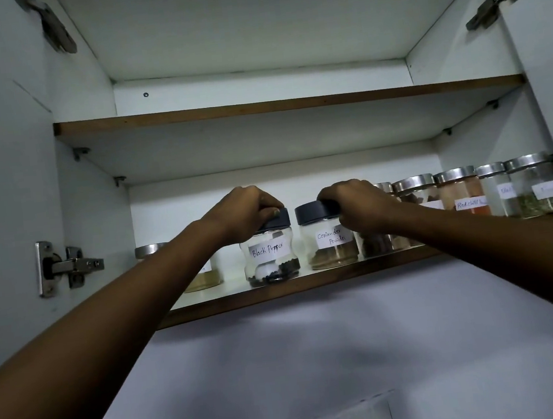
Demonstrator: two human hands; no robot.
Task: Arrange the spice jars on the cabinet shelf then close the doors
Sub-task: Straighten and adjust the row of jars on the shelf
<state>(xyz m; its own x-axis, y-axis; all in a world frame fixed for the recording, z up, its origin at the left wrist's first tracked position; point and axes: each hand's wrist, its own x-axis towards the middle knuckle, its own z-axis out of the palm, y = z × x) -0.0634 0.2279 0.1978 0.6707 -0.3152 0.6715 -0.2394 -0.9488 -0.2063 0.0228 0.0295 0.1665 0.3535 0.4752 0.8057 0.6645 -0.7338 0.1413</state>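
Both arms reach up into an open wall cabinet, each hand on a jar on the lower shelf (243, 294). The left hand (246, 212) curls over the dark lid of the Black Pepper jar (270, 253), fingers wrapped round the lid's rim; the jar stands upright near the shelf's front edge, with peppercorns lying in its base. The right hand (353, 202) grips the dark lid of the Coriander Powder jar (330, 241) from the right side — fingers over the top, thumb down by the label. This jar stands upright just beside the pepper jar, a narrow gap between them.

Behind the left forearm a steel-lidded jar (155, 250) of pale powder is partly hidden. To the right of the coriander jar a row of steel-lidded jars runs towards the cabinet's right side: one with dark contents (416, 193), the Red chilli jar (463, 195), a smaller one with a label too blurred to read (496, 187), and one with green herbs (539, 186).

The upper shelf (287, 104) holds nothing in view. Both doors stand open — the left door (2, 171) and right door (550, 57) on metal hinges.
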